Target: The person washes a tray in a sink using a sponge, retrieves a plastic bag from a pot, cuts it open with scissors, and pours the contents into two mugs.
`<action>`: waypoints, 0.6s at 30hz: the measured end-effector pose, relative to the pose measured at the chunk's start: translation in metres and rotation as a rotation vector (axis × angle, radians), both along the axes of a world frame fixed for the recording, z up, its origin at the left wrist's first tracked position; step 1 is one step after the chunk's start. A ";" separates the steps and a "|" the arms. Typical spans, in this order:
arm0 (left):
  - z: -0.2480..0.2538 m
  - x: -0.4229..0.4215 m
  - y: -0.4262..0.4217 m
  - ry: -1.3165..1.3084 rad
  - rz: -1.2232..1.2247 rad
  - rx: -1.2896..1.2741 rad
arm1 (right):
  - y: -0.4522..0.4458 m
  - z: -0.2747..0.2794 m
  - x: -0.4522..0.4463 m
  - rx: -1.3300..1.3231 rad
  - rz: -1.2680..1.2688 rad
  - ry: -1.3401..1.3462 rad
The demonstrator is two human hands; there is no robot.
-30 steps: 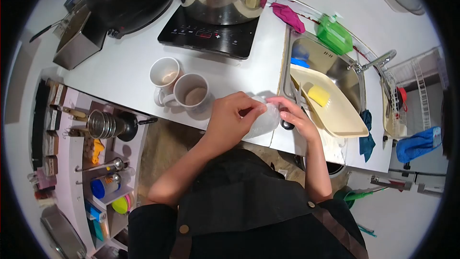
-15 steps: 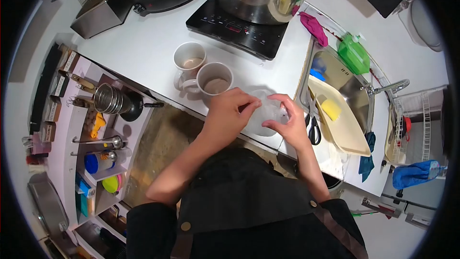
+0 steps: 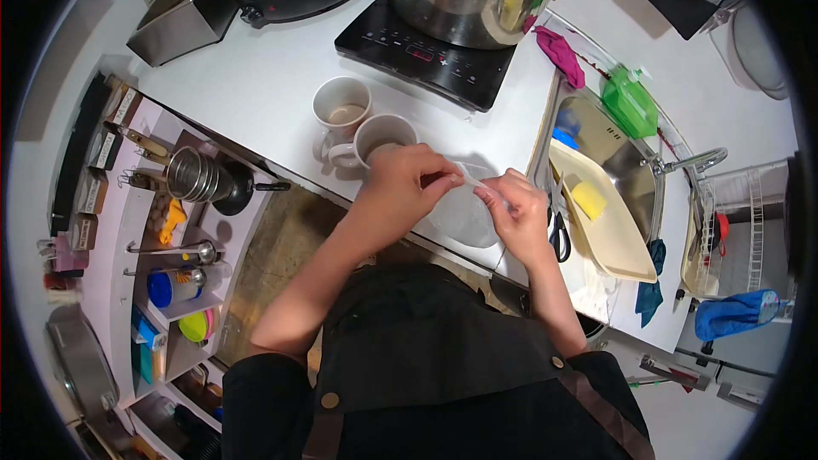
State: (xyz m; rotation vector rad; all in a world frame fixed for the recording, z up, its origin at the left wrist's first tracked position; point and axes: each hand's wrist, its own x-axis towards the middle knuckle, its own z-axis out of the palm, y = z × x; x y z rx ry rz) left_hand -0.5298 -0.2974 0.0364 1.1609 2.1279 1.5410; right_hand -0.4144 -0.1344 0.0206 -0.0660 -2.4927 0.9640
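A clear plastic bag (image 3: 464, 220) hangs over the front edge of the white counter, its top gathered into a narrow strip. My left hand (image 3: 402, 187) pinches one end of that strip between thumb and fingers. The other end is gripped by my right hand (image 3: 516, 211), fingers curled with the thumb on top. What the bag holds, if anything, I cannot make out. Just beyond my left hand stands a white mug (image 3: 400, 129), partly covered by it, and a second mug (image 3: 341, 111) sits behind with a little brownish residue at the bottom.
A steel pot (image 3: 469, 4) stands on a black induction cooktop (image 3: 409, 60). To the right are scissors (image 3: 559, 238), a cream tray (image 3: 618, 243) with a yellow sponge (image 3: 588, 200), the sink (image 3: 596, 115) and a green bottle (image 3: 629, 102). Shelves with utensils (image 3: 200, 175) line the left.
My right hand has closed from a wide, curved grasp into a pinch on the bag's top. The bag's opening is now drawn into a strip between both hands.
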 end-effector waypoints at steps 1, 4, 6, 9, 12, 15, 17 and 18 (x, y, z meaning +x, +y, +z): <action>0.002 -0.004 0.000 -0.006 -0.022 -0.005 | 0.001 0.004 -0.002 0.008 0.006 -0.001; 0.012 -0.017 0.001 0.031 -0.087 -0.002 | 0.002 0.013 -0.007 -0.002 0.019 -0.018; 0.018 -0.027 0.002 0.147 -0.144 -0.023 | 0.002 0.017 -0.011 -0.008 0.022 -0.048; 0.033 -0.037 0.003 0.182 -0.204 -0.102 | 0.004 0.023 -0.016 -0.001 0.022 -0.091; 0.042 -0.046 0.004 0.196 -0.268 -0.150 | 0.003 0.026 -0.021 -0.003 0.031 -0.081; 0.041 -0.053 0.007 0.269 -0.313 -0.165 | 0.003 0.022 -0.022 -0.009 0.020 -0.069; 0.040 -0.055 0.008 0.341 -0.340 -0.180 | 0.003 0.017 -0.021 -0.021 0.003 -0.083; 0.040 -0.054 0.010 0.379 -0.358 -0.191 | 0.002 0.014 -0.020 -0.031 -0.011 -0.075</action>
